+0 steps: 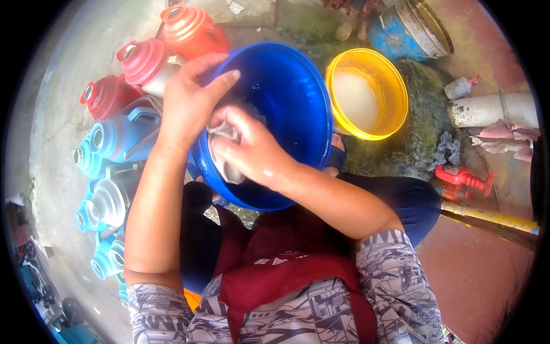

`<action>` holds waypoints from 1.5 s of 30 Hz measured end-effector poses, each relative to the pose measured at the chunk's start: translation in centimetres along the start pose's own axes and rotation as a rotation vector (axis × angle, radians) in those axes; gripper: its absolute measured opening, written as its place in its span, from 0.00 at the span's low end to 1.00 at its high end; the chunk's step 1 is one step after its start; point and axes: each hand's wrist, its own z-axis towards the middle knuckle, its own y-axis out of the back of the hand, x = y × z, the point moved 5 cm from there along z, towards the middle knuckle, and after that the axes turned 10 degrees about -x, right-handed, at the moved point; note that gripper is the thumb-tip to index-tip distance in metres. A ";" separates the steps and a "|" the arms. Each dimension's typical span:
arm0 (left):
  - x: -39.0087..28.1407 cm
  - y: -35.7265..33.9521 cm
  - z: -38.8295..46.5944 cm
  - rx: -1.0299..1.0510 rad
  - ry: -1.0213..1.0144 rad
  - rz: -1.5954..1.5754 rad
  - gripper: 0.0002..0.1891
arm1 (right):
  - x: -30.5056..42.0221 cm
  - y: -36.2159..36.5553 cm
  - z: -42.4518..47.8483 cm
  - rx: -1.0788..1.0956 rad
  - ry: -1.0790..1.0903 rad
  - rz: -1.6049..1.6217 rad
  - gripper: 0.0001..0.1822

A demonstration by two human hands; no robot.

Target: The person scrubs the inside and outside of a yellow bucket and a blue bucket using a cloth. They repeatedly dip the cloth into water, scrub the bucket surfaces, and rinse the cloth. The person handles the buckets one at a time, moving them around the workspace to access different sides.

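Observation:
A large blue plastic bucket stands tilted in front of my body, its mouth turned up towards me. My left hand grips the bucket's left rim, with the thumb over the edge. In my right hand is a bunched, pale grey cloth, pressed to the near left part of the rim and wall. A little water or wet shine shows on the inner wall. The bucket's underside is hidden from me.
Red and pink vacuum flasks and several blue ones line the left side. Right of the bucket stands a yellow bucket of cloudy liquid. Beyond are a dirty paint bucket, a white pipe and a red spray head.

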 end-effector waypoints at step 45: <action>-1.7 -2.3 -0.9 0.017 -0.185 0.060 0.22 | -17.6 11.8 5.7 0.254 0.143 -1.725 0.13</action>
